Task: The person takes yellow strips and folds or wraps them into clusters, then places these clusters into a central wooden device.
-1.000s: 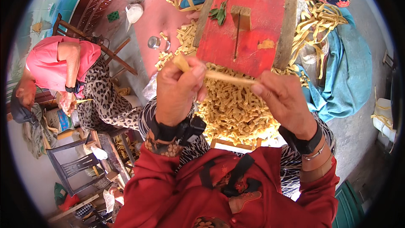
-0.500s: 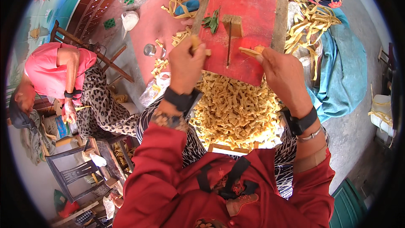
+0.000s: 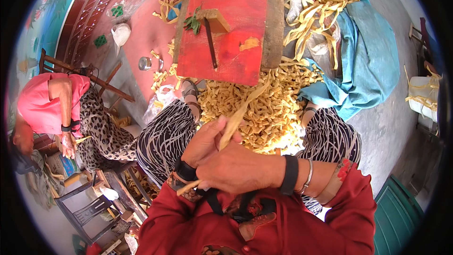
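Strip (image 3: 242, 113): yellow, held at both hands; upper length over the pile, short lower end out past the right hand.
Left hand (image 3: 204, 142): closed on the strip, thumb and fingers around it; partly behind the right.
Right hand (image 3: 231, 170): curled shut on the strip, crossed over the left wrist; fingertips partly hidden.
Pile (image 3: 273, 125): small yellow knotted pieces, between the feet, below the tabletop.
Tabletop (image 3: 193, 63): red, wood-edged; bearing a wood block (image 3: 218, 21) and green leaves (image 3: 192, 24).
Loose strips (image 3: 330, 5): long, yellow, tangled, beside the teal cloth (image 3: 373, 61).
Jar (image 3: 145, 63): clear, on the floor, left of the tabletop.
Co-worker (image 3: 37, 99): pink-shirted, seated at left.
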### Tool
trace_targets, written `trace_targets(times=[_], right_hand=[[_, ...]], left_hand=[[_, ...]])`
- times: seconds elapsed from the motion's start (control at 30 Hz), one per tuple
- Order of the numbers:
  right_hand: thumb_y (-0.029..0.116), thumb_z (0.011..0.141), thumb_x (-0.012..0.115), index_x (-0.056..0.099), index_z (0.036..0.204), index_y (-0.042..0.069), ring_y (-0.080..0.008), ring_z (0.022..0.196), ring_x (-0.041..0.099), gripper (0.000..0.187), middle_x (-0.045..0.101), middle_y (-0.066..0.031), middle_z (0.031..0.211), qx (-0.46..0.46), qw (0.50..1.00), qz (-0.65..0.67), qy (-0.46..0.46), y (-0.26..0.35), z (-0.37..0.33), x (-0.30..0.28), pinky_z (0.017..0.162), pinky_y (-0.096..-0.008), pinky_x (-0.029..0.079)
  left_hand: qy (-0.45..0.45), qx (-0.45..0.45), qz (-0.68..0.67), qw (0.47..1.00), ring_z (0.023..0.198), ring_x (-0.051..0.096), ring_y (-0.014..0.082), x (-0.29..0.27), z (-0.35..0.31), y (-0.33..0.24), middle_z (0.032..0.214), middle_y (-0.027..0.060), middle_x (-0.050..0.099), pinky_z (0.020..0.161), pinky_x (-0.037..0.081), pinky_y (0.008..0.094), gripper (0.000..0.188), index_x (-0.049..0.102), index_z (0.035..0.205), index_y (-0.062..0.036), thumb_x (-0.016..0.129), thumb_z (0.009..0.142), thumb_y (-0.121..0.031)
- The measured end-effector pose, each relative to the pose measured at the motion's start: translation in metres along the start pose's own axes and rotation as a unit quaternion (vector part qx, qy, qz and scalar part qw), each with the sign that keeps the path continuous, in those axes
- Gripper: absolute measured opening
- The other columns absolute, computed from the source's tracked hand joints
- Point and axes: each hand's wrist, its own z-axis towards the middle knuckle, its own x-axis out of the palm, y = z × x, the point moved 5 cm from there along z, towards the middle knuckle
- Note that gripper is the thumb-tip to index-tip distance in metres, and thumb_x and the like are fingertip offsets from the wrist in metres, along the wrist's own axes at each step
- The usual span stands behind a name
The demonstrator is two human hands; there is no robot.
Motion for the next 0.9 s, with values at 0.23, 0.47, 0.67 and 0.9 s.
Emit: trace_targets(times=[0.23,0.47,0.67,0.9], right_hand=[[0.016,0.089,0.049,0.055,0.087,0.007,-0.0349,0.078,0.054,0.011,0.053,-0.0135,0.085,-0.018,0.945,0.042,-0.324,-0.007,-0.005,-0.031,0.061,-0.0430,0.040],[0.022,0.092,0.047,0.051,0.084,0.003,-0.0347,0.060,0.049,0.021,0.046,-0.0142,0.065,0.191,0.930,0.100,-0.297,-0.037,-0.007,-0.042,0.054,-0.0424,0.038],[0.029,0.088,0.041,0.054,0.069,0.000,-0.0398,0.065,0.054,0.037,0.055,-0.0201,0.066,0.173,0.955,0.181,-0.161,-0.037,0.001,-0.042,0.058,-0.0480,0.041],[0.035,0.094,0.044,0.051,0.073,0.000,-0.0328,0.056,0.048,0.041,0.046,-0.0167,0.060,0.095,0.975,0.154,-0.130,-0.040,-0.001,-0.040,0.053,-0.0404,0.037]], left_hand=[[-0.038,0.203,0.290,0.934,0.068,0.053,0.0067,0.010,-0.023,-0.034,0.082,0.0016,0.060,0.061,0.044,0.0216,0.019,0.057,0.101,-0.0007,0.050,0.094,-0.017],[-0.173,0.411,0.502,0.741,0.065,0.054,0.0157,0.037,-0.068,-0.064,0.075,0.0076,0.058,0.061,0.042,0.0259,0.012,0.059,0.092,0.0009,0.055,0.081,0.001],[-0.264,0.558,0.579,0.533,0.079,0.057,0.0268,0.056,-0.092,-0.075,0.097,0.0146,0.057,0.064,0.046,0.0320,0.013,0.059,0.086,-0.0019,0.065,0.075,-0.001],[-0.154,0.503,0.486,0.698,0.069,0.054,0.0150,0.039,-0.081,-0.069,0.091,0.0101,0.059,0.061,0.044,0.0245,0.014,0.052,0.093,0.0002,0.060,0.084,-0.006]])
